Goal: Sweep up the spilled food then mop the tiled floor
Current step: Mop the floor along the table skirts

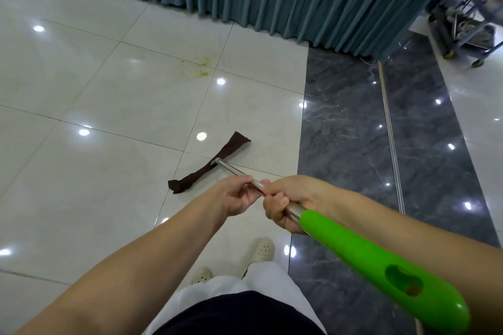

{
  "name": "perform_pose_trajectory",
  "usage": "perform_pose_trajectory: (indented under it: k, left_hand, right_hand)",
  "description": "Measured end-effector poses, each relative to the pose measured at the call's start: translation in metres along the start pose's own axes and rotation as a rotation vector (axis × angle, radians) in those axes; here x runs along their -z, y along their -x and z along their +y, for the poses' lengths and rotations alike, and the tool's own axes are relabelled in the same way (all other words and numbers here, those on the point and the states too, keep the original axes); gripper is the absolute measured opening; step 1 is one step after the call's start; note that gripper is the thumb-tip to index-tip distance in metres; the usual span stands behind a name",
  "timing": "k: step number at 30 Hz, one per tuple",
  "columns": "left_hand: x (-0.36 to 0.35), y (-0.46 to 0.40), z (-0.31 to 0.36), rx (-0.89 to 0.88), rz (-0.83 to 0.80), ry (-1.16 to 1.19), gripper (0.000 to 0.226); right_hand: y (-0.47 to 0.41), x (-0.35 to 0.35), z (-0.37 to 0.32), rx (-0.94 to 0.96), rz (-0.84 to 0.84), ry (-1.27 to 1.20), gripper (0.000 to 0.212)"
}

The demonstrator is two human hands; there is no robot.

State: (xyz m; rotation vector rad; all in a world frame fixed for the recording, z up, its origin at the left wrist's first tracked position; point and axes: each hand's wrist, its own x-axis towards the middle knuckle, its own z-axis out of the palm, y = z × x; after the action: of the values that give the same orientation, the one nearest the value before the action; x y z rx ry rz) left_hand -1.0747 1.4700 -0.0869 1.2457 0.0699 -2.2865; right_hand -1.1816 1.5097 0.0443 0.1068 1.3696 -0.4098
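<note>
Mopping is the step in hand, judging by the yellowish stain left on the pale tiled floor. Both hands clench the mop's metal handle: the right hand just above the left hand, below the green grip. The dark mop cloth lies flat, well short of the stain, beyond the hands. Pushing it forward with steady downward pressure, cloth kept flat, should lift the smear.

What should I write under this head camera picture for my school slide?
Both hands, left hand and right hand, grip a green-handled mop, its brown cloth short of a yellowish stain.
</note>
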Motion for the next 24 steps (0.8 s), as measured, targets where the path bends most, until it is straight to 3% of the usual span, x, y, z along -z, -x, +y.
perform_pose_trajectory:
  k: [9,18,24]
  left_hand:
    - [-0.005,-0.057,0.028,-0.021,0.179,0.076,0.024]
    - [-0.067,-0.146,0.092,-0.099,0.307,0.173,0.027]
    - [-0.077,-0.195,0.144,-0.184,0.401,0.252,0.032]
  right_hand:
    - [-0.065,0.010,-0.055,-0.055,-0.023,0.042,0.031]
    - [-0.114,0.045,-0.189,-0.127,-0.136,0.185,0.035]
    - [-0.167,0.033,-0.266,-0.196,-0.190,0.350,0.035]
